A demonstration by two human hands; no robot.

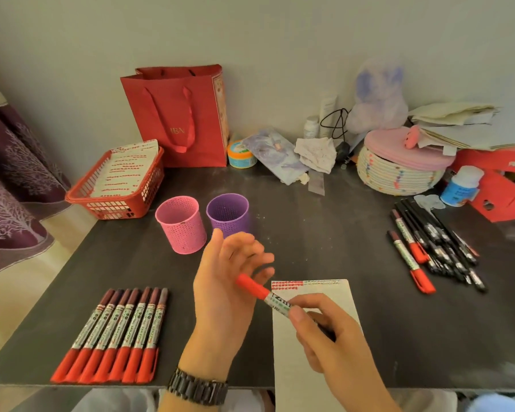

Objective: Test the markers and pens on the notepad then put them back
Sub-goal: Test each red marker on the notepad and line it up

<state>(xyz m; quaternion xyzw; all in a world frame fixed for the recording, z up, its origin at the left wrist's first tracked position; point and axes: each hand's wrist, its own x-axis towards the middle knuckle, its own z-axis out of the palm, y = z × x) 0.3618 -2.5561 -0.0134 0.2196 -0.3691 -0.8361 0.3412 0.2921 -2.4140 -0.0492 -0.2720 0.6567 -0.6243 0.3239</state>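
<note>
Our right hand (pixel 333 343) pinches a red-capped marker (pixel 262 292) above the notepad (pixel 324 288); our left hand (pixel 223 281) hovers, fingers relaxed.

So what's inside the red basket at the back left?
White sheets with rows of short red marks lie in the red basket, their far ends resting on its back rim. Anything underneath the sheets is covered and cannot be seen.
</note>
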